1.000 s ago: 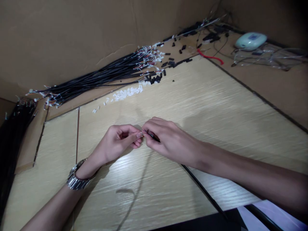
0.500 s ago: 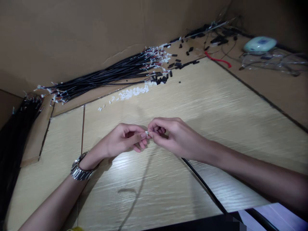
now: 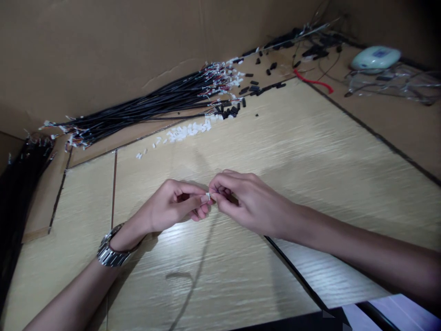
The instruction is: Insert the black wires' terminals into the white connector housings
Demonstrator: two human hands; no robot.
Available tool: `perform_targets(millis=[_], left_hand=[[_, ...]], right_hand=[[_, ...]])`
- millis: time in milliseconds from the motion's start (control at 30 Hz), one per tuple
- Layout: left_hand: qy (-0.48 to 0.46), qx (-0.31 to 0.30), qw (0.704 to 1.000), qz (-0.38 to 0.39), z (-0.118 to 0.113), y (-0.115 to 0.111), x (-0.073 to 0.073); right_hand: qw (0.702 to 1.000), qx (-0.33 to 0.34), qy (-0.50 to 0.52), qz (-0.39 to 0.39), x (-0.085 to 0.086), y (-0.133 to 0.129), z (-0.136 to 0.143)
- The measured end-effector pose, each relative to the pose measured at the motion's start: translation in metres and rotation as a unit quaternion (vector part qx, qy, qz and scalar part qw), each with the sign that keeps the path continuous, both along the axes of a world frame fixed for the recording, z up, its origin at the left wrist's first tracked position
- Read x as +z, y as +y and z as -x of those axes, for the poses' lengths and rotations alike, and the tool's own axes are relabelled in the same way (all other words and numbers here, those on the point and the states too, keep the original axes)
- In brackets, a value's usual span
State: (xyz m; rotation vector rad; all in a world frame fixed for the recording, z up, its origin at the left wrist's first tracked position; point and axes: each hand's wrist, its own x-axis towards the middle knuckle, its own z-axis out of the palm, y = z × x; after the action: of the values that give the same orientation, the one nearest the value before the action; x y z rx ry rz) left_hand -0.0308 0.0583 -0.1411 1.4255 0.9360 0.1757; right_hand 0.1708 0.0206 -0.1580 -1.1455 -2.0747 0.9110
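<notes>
My left hand (image 3: pixel 177 204), with a metal watch (image 3: pixel 112 247) on its wrist, is closed and pinches a small white connector housing (image 3: pixel 207 196) between thumb and forefinger. My right hand (image 3: pixel 243 197) touches the fingertips of the left one. Its thumb and forefinger are pressed together at the housing's right side, on the end of a black cable (image 3: pixel 292 267); the fine wires there are mostly hidden by the fingers. From beneath my right palm the cable runs down to the lower right.
Behind my hands lies a row of loose white connector housings (image 3: pixel 186 132), with short black pieces (image 3: pixel 229 111) beside it. A bundle of black cables (image 3: pixel 148 108) rests along the cardboard wall. At back right are a red strip (image 3: pixel 313 82), a pale green rounded object (image 3: pixel 375 59) and clear plastic (image 3: pixel 396 87).
The view has shifted slightly. Both hands keep their pinch at the white housing, and it looks slightly turned between the fingertips. Nothing has been let go.
</notes>
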Motion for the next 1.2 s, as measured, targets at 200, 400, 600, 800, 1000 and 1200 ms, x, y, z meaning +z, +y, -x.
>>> perform_targets(millis=[200, 400, 600, 800, 1000, 1200], left_hand=[[0.007, -0.001, 1.0, 0.003, -0.0008, 0.0006, 0.0002], [-0.019, 0.004, 1.0, 0.017, -0.0003, 0.0035, 0.0009], [-0.038, 0.042, 0.998, 0.02, -0.0018, 0.0026, 0.0016], [-0.044, 0.046, 0.998, 0.029, -0.0013, 0.0017, 0.0019], [-0.075, 0.065, 0.995, 0.029, 0.0002, -0.0013, -0.0004], [-0.093, 0.063, 0.993, 0.021, 0.0029, -0.0017, -0.0038]], right_hand=[[1.0, -0.01, 0.013, 0.0, -0.0005, 0.0007, 0.0027], [0.997, -0.02, 0.055, 0.057, 0.002, 0.0036, -0.001], [0.99, -0.01, 0.096, 0.102, -0.0002, 0.0041, -0.0062], [0.988, -0.014, 0.099, 0.114, 0.0008, 0.0054, -0.0044], [0.979, -0.02, 0.116, 0.164, 0.0015, 0.0043, -0.0048], [0.979, -0.032, 0.118, 0.165, 0.0009, 0.0031, -0.0022]])
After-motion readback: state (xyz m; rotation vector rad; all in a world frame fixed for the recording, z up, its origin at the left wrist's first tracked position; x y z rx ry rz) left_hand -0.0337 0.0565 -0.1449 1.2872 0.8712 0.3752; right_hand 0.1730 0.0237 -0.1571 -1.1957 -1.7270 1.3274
